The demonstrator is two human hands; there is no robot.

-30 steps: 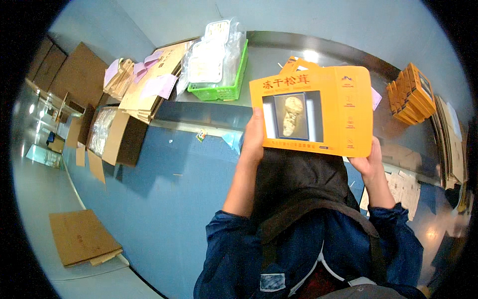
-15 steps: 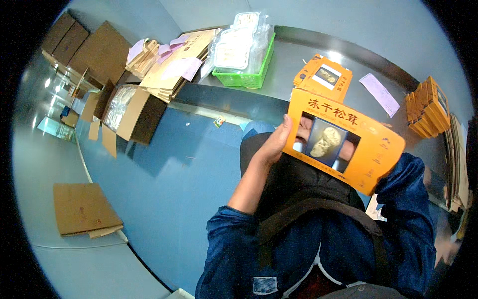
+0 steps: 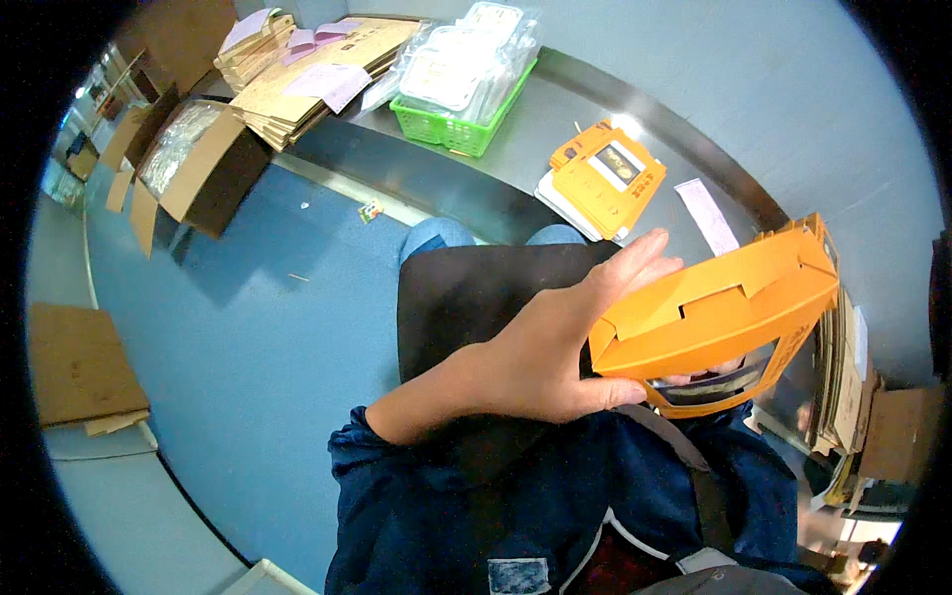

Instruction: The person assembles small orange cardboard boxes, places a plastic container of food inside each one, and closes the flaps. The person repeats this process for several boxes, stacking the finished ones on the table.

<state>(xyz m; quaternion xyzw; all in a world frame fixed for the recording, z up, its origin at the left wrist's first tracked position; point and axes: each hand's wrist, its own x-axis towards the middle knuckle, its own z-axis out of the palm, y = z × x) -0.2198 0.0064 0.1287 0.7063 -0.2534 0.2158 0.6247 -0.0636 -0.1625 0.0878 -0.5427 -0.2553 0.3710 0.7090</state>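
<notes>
While my left hand (image 3: 540, 362) wraps its grip around the orange carton (image 3: 709, 317), I cannot tell my right grip's state behind it. Squeezing too hard could crease the unlocked tab flaps.

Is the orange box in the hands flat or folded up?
Folded up. The orange box has volume: its tabbed end flaps are tucked in, facing the camera. The left hand grips its side; the right hand is hidden behind it.
</notes>
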